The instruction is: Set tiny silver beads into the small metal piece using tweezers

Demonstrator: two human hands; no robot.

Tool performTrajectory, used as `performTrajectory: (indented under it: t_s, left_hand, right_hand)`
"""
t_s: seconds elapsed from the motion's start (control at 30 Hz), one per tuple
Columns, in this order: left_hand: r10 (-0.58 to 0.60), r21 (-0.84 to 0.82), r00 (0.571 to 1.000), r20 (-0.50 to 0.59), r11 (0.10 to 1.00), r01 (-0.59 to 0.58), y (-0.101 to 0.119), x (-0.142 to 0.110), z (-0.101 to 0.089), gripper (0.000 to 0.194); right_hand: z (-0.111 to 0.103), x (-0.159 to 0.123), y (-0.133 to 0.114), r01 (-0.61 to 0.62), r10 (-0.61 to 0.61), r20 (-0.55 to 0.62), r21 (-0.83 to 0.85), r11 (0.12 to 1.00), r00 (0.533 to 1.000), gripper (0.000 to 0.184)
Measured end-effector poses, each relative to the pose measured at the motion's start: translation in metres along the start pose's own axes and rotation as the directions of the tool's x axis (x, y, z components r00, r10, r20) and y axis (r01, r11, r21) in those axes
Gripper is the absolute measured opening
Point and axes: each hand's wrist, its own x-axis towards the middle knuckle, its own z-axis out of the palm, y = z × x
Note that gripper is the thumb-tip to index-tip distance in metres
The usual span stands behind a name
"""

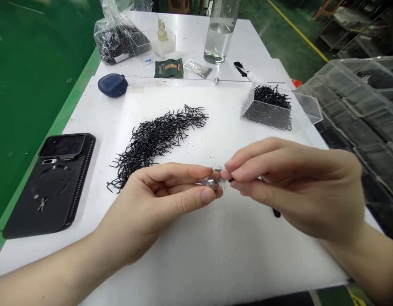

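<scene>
The left hand (158, 204) is closed on a small clear bead (210, 182), holding it between thumb and fingers, and the right hand (295, 187) pinches a tiny dark piece (230, 179) just beside it, above the white sheet (183, 255). If the fingers slip, the bead could roll away. A careless wrist could also scatter the black bent wire pieces (154, 140) lying near.
</scene>
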Motion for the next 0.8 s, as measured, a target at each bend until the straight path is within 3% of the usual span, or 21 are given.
performTrajectory:
  t_s: [0.17,0.27,0.47,0.57,0.8]
  left_hand:
    - [-0.006,0.050,1.000,-0.019,0.999,0.007,0.001,-0.002,0.000,0.016]
    - [-0.001,0.071,1.000,-0.015,0.997,0.002,0.001,-0.004,0.000,0.016]
    - [0.007,0.119,0.999,-0.033,0.993,-0.003,0.002,-0.003,0.000,0.016]
    - [0.012,0.129,0.999,-0.046,0.992,-0.006,0.001,-0.003,0.000,0.017]
    - [0.001,0.109,0.998,-0.063,0.994,0.005,0.001,-0.004,0.001,0.021]
  right_hand:
    - [0.009,-0.006,-0.008,0.109,-0.120,-0.063,-0.151,0.983,0.991,0.037]
    - [0.014,-0.011,-0.013,0.034,-0.053,-0.111,-0.168,0.985,0.992,0.048]
    - [0.016,-0.008,-0.021,-0.110,0.087,-0.168,-0.130,0.985,0.982,0.055]
    - [0.016,-0.004,-0.021,-0.131,0.114,-0.158,-0.098,0.987,0.981,0.059]
    - [0.015,-0.007,-0.019,-0.127,0.111,-0.186,-0.075,0.989,0.976,0.051]
